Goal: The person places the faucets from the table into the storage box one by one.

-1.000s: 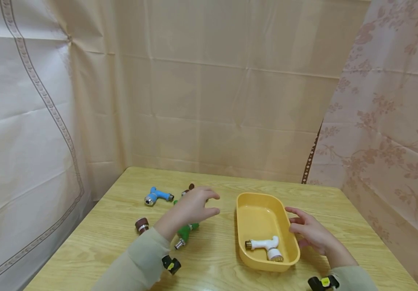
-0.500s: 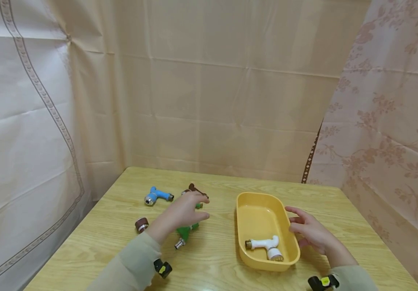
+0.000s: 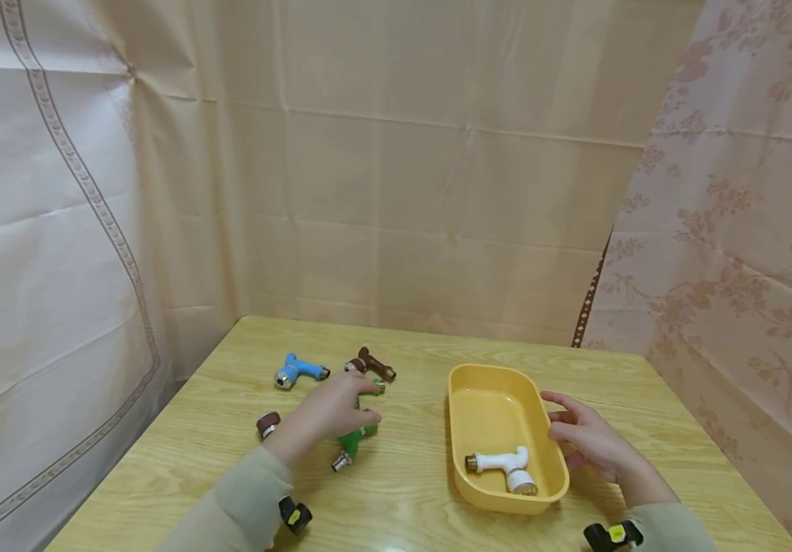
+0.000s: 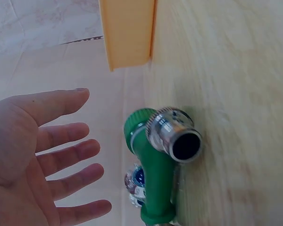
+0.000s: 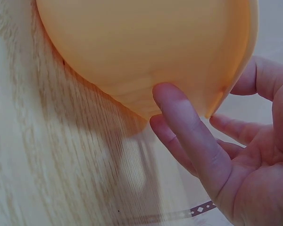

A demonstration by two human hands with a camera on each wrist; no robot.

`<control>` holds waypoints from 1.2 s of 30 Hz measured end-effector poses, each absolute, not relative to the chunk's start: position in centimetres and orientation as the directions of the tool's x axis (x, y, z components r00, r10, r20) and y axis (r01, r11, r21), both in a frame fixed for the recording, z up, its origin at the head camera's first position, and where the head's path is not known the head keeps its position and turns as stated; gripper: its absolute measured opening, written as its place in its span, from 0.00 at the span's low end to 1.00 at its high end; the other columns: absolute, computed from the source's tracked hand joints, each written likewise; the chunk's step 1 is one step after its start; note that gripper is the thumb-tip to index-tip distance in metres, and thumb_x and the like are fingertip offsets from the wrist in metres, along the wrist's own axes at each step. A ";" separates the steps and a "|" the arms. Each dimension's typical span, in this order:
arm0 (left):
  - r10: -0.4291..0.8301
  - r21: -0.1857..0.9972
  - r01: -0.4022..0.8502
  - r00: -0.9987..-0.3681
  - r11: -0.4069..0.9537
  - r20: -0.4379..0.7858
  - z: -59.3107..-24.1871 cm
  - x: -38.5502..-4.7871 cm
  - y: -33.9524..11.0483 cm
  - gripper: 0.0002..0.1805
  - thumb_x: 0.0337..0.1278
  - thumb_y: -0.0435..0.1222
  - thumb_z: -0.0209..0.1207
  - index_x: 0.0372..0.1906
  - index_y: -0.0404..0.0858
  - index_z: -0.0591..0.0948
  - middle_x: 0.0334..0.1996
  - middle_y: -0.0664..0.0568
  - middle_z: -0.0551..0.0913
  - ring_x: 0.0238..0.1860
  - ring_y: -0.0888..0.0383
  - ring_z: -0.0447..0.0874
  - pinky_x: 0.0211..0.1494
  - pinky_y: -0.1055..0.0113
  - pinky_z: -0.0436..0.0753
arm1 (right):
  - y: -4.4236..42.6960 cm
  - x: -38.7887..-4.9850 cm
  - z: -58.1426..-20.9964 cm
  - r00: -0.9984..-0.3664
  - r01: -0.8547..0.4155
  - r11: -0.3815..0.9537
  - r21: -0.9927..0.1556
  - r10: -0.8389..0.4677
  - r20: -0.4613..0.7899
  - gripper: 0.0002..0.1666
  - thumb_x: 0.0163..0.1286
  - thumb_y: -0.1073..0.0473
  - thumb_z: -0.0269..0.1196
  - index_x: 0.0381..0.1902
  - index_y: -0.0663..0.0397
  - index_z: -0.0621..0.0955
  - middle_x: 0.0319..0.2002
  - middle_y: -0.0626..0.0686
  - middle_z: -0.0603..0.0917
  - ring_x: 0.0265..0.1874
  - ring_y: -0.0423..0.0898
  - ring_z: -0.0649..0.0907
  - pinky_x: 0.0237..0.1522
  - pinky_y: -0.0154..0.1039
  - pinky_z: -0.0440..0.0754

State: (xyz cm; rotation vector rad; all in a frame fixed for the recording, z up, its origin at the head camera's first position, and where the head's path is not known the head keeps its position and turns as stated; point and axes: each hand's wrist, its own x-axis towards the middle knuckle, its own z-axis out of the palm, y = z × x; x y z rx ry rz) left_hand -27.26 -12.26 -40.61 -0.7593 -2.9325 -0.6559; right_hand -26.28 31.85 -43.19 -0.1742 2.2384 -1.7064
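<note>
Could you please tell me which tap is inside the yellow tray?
The white tap, at the near end of the yellow tray; the blue, green and brown taps lie outside it, on the table.

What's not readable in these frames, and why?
Head: whether the green pieces join; left grip covers the middle.
Head: rest of the near brown piece; left arm covers it.
Left wrist: rest of the yellow tub; cut off by top edge.
Right wrist: tub's inside; its outer wall hides it.
</note>
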 end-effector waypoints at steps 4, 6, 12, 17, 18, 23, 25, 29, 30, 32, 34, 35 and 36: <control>0.450 0.386 0.467 -0.882 0.796 0.139 -41.1 -27.4 -12.8 0.26 0.62 0.47 0.69 0.61 0.38 0.83 0.58 0.47 0.83 0.59 0.47 0.80 0.59 0.50 0.81 | 31.8 -26.2 -43.1 -0.943 0.099 0.286 -0.953 -0.279 -0.182 0.48 0.68 0.69 0.58 0.81 0.61 0.49 0.69 0.79 0.61 0.53 0.59 0.83 0.36 0.59 0.87; 0.449 0.392 0.465 -0.883 0.794 0.138 -41.3 -27.4 -13.2 0.26 0.62 0.47 0.69 0.60 0.38 0.84 0.57 0.47 0.83 0.59 0.47 0.80 0.59 0.51 0.80 | 31.8 -26.2 -43.1 -0.943 0.101 0.283 -0.954 -0.279 -0.183 0.48 0.68 0.69 0.58 0.81 0.61 0.48 0.70 0.79 0.61 0.53 0.59 0.83 0.37 0.59 0.87; 0.467 0.376 0.493 -0.869 0.784 0.166 -41.9 -27.3 -14.4 0.25 0.60 0.47 0.71 0.57 0.36 0.85 0.54 0.47 0.84 0.56 0.47 0.81 0.56 0.50 0.81 | 31.7 -26.2 -43.1 -0.942 0.104 0.277 -0.955 -0.280 -0.184 0.49 0.68 0.69 0.58 0.81 0.61 0.48 0.69 0.79 0.61 0.52 0.59 0.83 0.37 0.60 0.87; 0.459 0.354 0.483 -0.875 0.801 0.156 -42.3 -27.2 -15.3 0.24 0.58 0.47 0.72 0.56 0.39 0.86 0.57 0.48 0.83 0.58 0.47 0.80 0.59 0.50 0.80 | 31.7 -26.2 -43.1 -0.942 0.103 0.275 -0.956 -0.283 -0.183 0.49 0.68 0.69 0.58 0.81 0.61 0.48 0.70 0.79 0.60 0.53 0.59 0.82 0.38 0.60 0.87; 0.454 0.360 0.476 -0.878 0.802 0.150 -42.4 -27.2 -15.5 0.24 0.58 0.47 0.72 0.56 0.40 0.86 0.58 0.47 0.82 0.59 0.46 0.80 0.61 0.49 0.79 | 31.7 -26.2 -43.1 -0.941 0.103 0.275 -0.956 -0.284 -0.183 0.49 0.68 0.69 0.58 0.81 0.61 0.48 0.70 0.79 0.60 0.54 0.59 0.82 0.38 0.60 0.87; 0.443 0.368 0.458 -0.887 0.809 0.131 -42.5 -27.2 -16.1 0.22 0.58 0.46 0.72 0.55 0.40 0.86 0.56 0.47 0.83 0.59 0.46 0.80 0.61 0.49 0.79 | 31.8 -26.2 -43.1 -0.940 0.104 0.272 -0.957 -0.287 -0.184 0.49 0.68 0.69 0.58 0.81 0.61 0.47 0.70 0.79 0.60 0.54 0.60 0.82 0.39 0.60 0.86; 0.442 0.368 0.456 -0.888 0.810 0.128 -42.5 -27.2 -16.3 0.21 0.58 0.44 0.72 0.54 0.40 0.87 0.53 0.48 0.84 0.56 0.47 0.82 0.59 0.50 0.80 | 31.8 -26.3 -43.2 -0.940 0.102 0.273 -0.957 -0.288 -0.182 0.49 0.68 0.69 0.58 0.81 0.61 0.47 0.70 0.79 0.59 0.55 0.60 0.82 0.39 0.60 0.87; 0.451 0.357 0.464 -0.884 0.811 0.123 -42.6 -27.3 -16.6 0.18 0.56 0.39 0.72 0.53 0.39 0.88 0.52 0.48 0.84 0.54 0.48 0.82 0.57 0.51 0.81 | 31.8 -26.3 -43.2 -0.939 0.101 0.269 -0.958 -0.291 -0.181 0.49 0.68 0.69 0.57 0.81 0.62 0.47 0.70 0.79 0.59 0.54 0.60 0.82 0.39 0.60 0.86; 0.455 0.354 0.467 -0.882 0.810 0.122 -42.7 -27.3 -16.7 0.18 0.56 0.37 0.72 0.52 0.39 0.88 0.52 0.48 0.84 0.54 0.47 0.82 0.56 0.50 0.81 | 31.8 -26.3 -43.2 -0.939 0.101 0.268 -0.958 -0.292 -0.181 0.49 0.69 0.69 0.57 0.81 0.62 0.47 0.70 0.79 0.59 0.54 0.60 0.82 0.39 0.60 0.86; 0.463 0.348 0.475 -0.878 0.808 0.122 -42.7 -27.2 -16.8 0.18 0.54 0.35 0.72 0.52 0.39 0.88 0.52 0.47 0.84 0.54 0.47 0.82 0.56 0.50 0.81 | 31.8 -26.3 -43.2 -0.939 0.101 0.269 -0.958 -0.293 -0.181 0.49 0.69 0.69 0.57 0.81 0.62 0.47 0.70 0.79 0.60 0.54 0.60 0.82 0.39 0.60 0.86; 0.474 0.346 0.486 -0.872 0.803 0.124 -42.8 -27.2 -16.8 0.17 0.53 0.33 0.72 0.51 0.39 0.89 0.50 0.48 0.84 0.52 0.47 0.82 0.56 0.50 0.81 | 31.8 -26.3 -43.2 -0.939 0.101 0.273 -0.957 -0.291 -0.182 0.49 0.68 0.69 0.57 0.81 0.62 0.47 0.70 0.79 0.60 0.54 0.60 0.82 0.38 0.60 0.87; 0.481 0.344 0.492 -0.868 0.799 0.125 -42.8 -27.2 -16.8 0.17 0.53 0.32 0.72 0.50 0.39 0.89 0.49 0.48 0.84 0.52 0.48 0.82 0.56 0.50 0.81 | 31.8 -26.3 -43.2 -0.939 0.101 0.274 -0.956 -0.291 -0.182 0.49 0.68 0.69 0.58 0.81 0.62 0.47 0.70 0.79 0.61 0.53 0.59 0.82 0.38 0.60 0.87; 0.486 0.346 0.497 -0.865 0.796 0.126 -42.8 -27.1 -16.8 0.17 0.52 0.31 0.72 0.49 0.38 0.89 0.48 0.49 0.84 0.50 0.48 0.82 0.55 0.51 0.81 | 31.8 -26.3 -43.2 -0.939 0.102 0.276 -0.956 -0.290 -0.184 0.49 0.69 0.68 0.58 0.81 0.62 0.47 0.69 0.79 0.61 0.53 0.59 0.83 0.38 0.60 0.87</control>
